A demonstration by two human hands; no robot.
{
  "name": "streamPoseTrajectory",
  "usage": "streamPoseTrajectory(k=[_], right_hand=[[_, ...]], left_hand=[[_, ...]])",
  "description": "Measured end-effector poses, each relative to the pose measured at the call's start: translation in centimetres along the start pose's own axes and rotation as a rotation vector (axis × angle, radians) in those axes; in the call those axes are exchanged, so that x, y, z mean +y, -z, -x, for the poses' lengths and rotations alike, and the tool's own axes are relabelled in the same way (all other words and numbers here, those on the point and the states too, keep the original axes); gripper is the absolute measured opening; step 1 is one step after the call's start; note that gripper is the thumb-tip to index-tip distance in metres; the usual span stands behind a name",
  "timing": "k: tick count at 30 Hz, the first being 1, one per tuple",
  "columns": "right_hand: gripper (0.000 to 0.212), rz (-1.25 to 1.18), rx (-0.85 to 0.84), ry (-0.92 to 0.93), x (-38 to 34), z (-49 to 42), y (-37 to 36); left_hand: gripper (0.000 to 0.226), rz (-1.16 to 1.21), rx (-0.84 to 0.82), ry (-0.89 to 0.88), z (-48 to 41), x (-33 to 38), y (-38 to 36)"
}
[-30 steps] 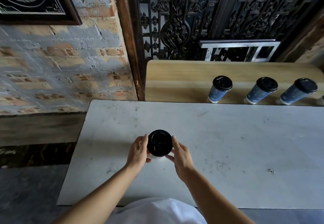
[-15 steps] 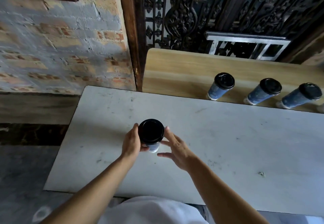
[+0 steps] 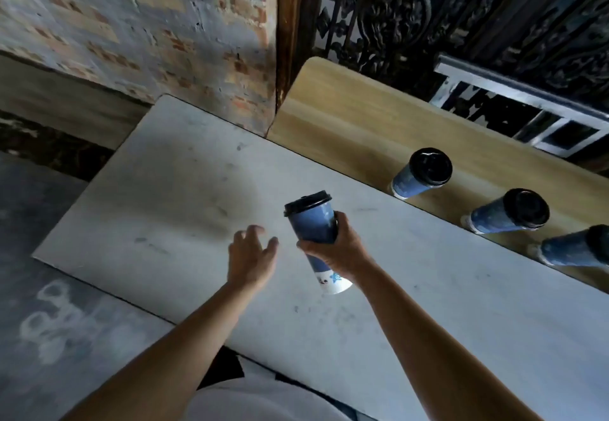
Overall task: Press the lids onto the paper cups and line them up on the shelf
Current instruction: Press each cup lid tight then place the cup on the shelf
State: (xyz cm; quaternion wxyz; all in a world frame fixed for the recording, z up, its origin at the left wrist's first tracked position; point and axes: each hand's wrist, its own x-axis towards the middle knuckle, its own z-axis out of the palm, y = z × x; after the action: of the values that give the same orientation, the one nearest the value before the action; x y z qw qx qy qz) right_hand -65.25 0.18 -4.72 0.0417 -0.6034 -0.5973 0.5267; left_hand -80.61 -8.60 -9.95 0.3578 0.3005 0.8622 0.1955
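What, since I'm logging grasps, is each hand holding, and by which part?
The right hand grips the lidded blue paper cup round the middle of its side wall, below the lid. The left hand holds nothing.

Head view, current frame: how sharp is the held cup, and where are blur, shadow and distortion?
Head view: the held cup and right hand read fairly sharp; the left hand and the brick wall are smeared; a soft shadow darkens the table beside the cup; wide-angle warp makes the shelf cups lean outward.
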Motion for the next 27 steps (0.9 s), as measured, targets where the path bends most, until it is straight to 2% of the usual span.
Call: streamPoseTrajectory(k=[2,4,6,10,14,19,22,27], right_hand=[[0.071,0.150,-0.015,0.038,0.5,-1.1,1.5],[0.077,0.332,-0.080,0.092,0.9,-2.0,2.9],[0.080,0.534,-0.122,0.139,1.3,-2.3,4.2],[0.082,1.005,-0.085,0.191,0.4,-2.2,7.4],[0.061,1.481,0.088,0.423,-3.2,-1.6,10.5],[0.065,2.025,0.168,0.514,-7.4,-0.1,11.8],[0.063,2.157,0.203,0.550,-8.4,0.8,11.2],[0.061,2.180,0.197,0.544,-9.2,1.4,8.6]], left_hand=[[0.067,-0.210,0.170,0.016,-0.4,-2.1,-1.4],[0.091,-0.291,0.144,0.156,-1.0,-4.0,-3.2],[0.099,-0.322,0.115,0.184,-0.8,-5.7,-5.6],[0.091,-0.307,0.216,0.058,1.7,-6.3,-9.2],[0.084,-0.316,0.333,0.018,1.9,-6.7,-10.1],[0.093,-0.287,0.295,0.023,1.9,-6.7,-10.2],[0.093,-0.300,0.304,0.015,1.9,-6.8,-10.1],[0.089,-0.289,0.316,0.021,2.0,-6.5,-9.8]])
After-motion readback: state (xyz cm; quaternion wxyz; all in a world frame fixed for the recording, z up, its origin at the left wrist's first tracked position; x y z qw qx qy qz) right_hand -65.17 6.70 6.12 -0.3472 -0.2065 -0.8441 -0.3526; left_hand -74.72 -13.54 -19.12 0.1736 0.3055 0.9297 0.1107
